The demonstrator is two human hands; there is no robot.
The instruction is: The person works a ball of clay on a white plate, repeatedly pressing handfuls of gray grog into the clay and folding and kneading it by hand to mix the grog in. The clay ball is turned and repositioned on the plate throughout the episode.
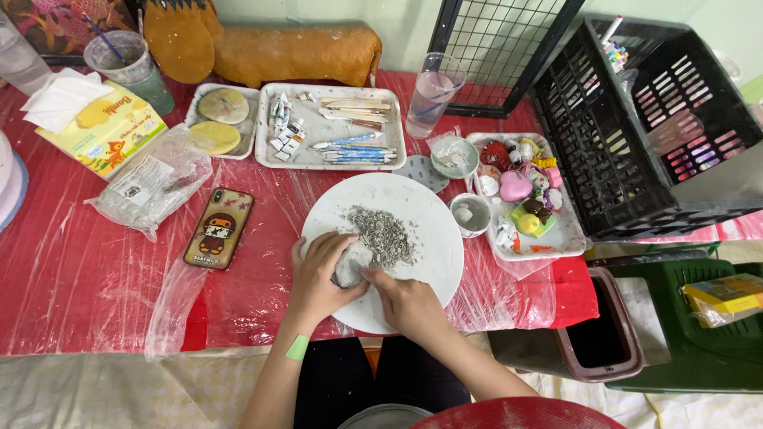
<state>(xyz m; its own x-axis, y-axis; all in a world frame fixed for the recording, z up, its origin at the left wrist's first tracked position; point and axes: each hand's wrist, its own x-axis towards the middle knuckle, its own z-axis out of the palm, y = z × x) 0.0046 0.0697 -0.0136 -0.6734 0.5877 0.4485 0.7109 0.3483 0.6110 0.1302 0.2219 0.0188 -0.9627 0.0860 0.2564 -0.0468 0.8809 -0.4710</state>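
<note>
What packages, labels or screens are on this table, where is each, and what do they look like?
Tissue box: far left, yellow cardboard with cartoon art, white tissue sticking out.
Plastic bag: beside the box, clear, white printed label.
Phone: left of the white plate, face down, cartoon case.
Paint tubes: small, white, in the middle tray.

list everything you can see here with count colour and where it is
grey lump: 1, grey, on the plate between both hands
grey crumbs: 1 pile, grey, plate centre
round plate: 1, white, table middle
phone: 1, brown cartoon case, left of plate
tool tray: 1, white, behind plate, holds blue tools and small tubes
tray of small figures: 1, white, right of plate, colourful pieces
small cup: 1, white, beside plate
clear glass: 1, behind, with straw
tissue box: 1, yellow, far left
crate: 1, black, right
table cover: 1, red under clear film
left hand: on the lump
right hand: on the lump
</note>
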